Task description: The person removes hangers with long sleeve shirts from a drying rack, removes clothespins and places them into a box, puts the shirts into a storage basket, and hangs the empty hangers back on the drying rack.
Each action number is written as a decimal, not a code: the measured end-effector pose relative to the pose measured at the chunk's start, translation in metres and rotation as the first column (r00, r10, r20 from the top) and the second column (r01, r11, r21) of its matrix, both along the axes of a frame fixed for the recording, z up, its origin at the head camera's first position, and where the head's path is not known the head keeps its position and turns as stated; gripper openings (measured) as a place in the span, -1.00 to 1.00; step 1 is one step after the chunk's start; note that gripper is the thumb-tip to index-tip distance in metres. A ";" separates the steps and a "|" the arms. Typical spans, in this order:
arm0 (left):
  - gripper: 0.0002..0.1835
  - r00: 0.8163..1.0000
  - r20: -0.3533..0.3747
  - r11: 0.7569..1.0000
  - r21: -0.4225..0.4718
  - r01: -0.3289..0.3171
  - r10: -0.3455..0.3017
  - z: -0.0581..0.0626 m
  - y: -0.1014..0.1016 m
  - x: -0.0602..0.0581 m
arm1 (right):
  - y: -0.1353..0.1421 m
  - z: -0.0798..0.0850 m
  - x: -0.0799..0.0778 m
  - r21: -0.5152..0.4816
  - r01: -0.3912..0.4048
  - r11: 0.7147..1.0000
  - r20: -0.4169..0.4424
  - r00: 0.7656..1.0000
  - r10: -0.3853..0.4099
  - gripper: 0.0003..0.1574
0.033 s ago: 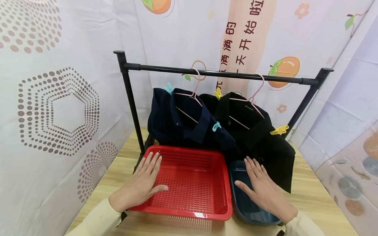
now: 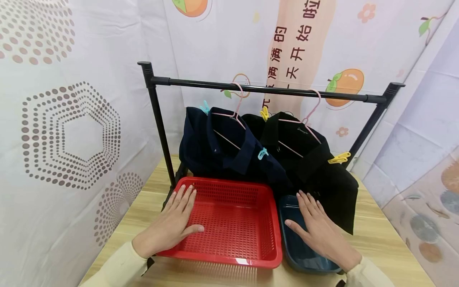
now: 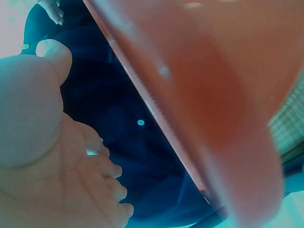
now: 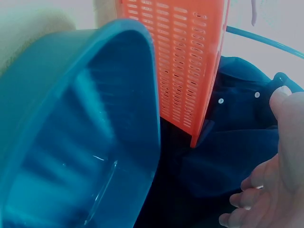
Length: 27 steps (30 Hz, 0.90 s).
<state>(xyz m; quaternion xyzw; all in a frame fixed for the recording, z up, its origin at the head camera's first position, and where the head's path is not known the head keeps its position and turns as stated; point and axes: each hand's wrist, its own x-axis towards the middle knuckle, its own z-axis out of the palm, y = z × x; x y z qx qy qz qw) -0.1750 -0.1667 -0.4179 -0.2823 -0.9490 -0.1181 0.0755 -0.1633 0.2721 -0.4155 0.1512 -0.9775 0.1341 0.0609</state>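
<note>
Head | 2 hands (image 2: 173, 223) (image 2: 319, 231), fingers straight, empty | 1 basket (image 2: 229, 235) | 1 basin (image 2: 299, 249) | 2 shirts (image 2: 227, 161) (image 2: 319, 175)

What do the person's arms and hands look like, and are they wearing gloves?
No gloves: the left hand and right hand are bare, and no rings show. The left sleeve and right sleeve are plain pale cream and reach the wrists. A small dark piece pokes out by each cuff, but I can't tell what it is.
</note>
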 end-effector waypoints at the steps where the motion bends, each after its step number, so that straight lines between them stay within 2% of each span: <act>1: 0.06 1.000 0.003 1.000 0.001 0.001 -0.001 -0.001 0.000 0.000 | 0.000 0.000 0.001 -0.001 0.000 1.000 -0.001 1.000 0.000 0.21; 7: 0.06 1.000 0.027 1.000 0.014 -0.003 0.002 -0.003 -0.004 -0.002 | 0.000 -0.002 0.004 -0.014 -0.007 1.000 -0.024 1.000 0.007 0.15; 10: 0.01 0.999 0.038 0.999 0.045 -0.025 0.023 -0.001 -0.007 -0.004 | 0.000 -0.001 0.003 -0.027 -0.014 1.000 -0.086 0.996 0.011 0.03; 14: -0.18 0.998 -0.026 0.996 0.076 -0.056 0.058 -0.002 -0.013 -0.006 | 0.000 0.001 0.000 -0.057 -0.013 0.998 -0.208 0.978 0.000 -0.29; 20: -0.43 0.983 -0.169 0.997 0.049 -0.066 0.074 -0.010 -0.023 -0.008 | 0.000 0.002 -0.007 -0.127 -0.018 0.992 -0.345 0.938 -0.027 -0.67; 23: -0.49 0.977 -0.192 0.994 0.064 -0.086 0.097 -0.014 -0.026 -0.009 | 0.001 0.006 -0.010 -0.138 -0.025 0.990 -0.389 0.921 -0.031 -0.77; 27: -0.49 0.971 -0.183 0.986 0.101 -0.135 0.151 -0.015 -0.033 -0.011 | 0.003 0.012 -0.015 -0.145 -0.038 0.989 -0.424 0.905 -0.028 -0.82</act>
